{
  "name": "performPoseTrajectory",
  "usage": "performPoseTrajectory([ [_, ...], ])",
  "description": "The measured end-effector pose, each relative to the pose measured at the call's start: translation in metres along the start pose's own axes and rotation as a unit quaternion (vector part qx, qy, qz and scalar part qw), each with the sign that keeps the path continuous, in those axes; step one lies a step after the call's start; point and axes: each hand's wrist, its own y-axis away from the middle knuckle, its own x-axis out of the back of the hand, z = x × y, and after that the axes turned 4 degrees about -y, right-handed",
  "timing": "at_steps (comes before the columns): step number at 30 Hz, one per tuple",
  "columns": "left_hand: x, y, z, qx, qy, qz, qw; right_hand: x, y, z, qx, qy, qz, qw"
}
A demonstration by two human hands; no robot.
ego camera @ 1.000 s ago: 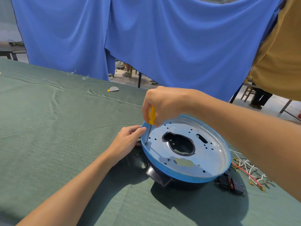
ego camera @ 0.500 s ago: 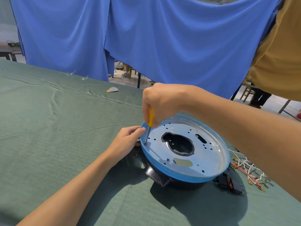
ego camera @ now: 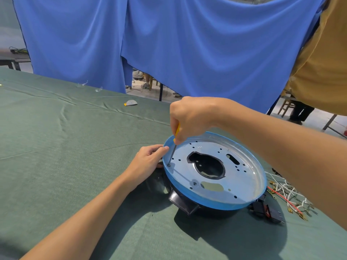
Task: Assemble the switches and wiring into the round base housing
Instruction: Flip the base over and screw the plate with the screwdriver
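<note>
The round base housing (ego camera: 242, 179) lies on the green table: a silver metal plate with a blue rim over a black body, with a large hole in its middle. My right hand (ego camera: 191, 119) grips a yellow-handled screwdriver (ego camera: 173, 147), held nearly upright, its tip on a screw at the plate's left edge. My left hand (ego camera: 147, 162) holds the housing's left rim, thumb on the blue edge. Black switches (ego camera: 266, 211) and a bundle of white and red wires (ego camera: 287, 196) lie on the cloth just right of the housing.
The green cloth table (ego camera: 56, 147) stretches to the left and front. A small grey and yellow scrap (ego camera: 130, 103) lies near its far edge. A blue curtain (ego camera: 169, 44) hangs behind. A person in a yellow shirt (ego camera: 323, 62) stands at the far right.
My right hand has sunk slightly over the screwdriver, hiding more of the yellow handle. The tip stays on the same screw, and my left hand has kept its place.
</note>
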Motion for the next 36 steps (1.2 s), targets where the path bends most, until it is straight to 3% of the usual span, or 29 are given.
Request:
performPoseTrajectory([
  [4,0.0,-0.001,0.0,0.002,0.0,-0.004,1.0,-0.002,-0.001,0.001,0.028,-0.024,0.024,0.999],
  [9,0.0,-0.002,-0.001,-0.002,0.01,-0.001,1.0,-0.002,-0.002,0.002,-0.037,-0.001,0.0,0.999],
  [18,0.0,0.0,0.001,-0.002,0.016,0.003,1.0,0.004,0.002,0.0,0.022,-0.031,0.027,0.999],
  [25,0.0,-0.001,0.001,0.002,0.02,-0.001,1.0,-0.002,-0.001,0.004,-0.044,-0.005,0.03,0.999],
  [32,0.0,0.0,0.0,0.002,0.006,0.007,1.0,0.003,0.006,0.002,0.0,-0.061,0.0,0.998],
  [36,0.001,0.0,0.002,0.003,0.011,0.0,1.0,-0.002,0.004,0.003,-0.05,-0.024,0.04,0.998],
])
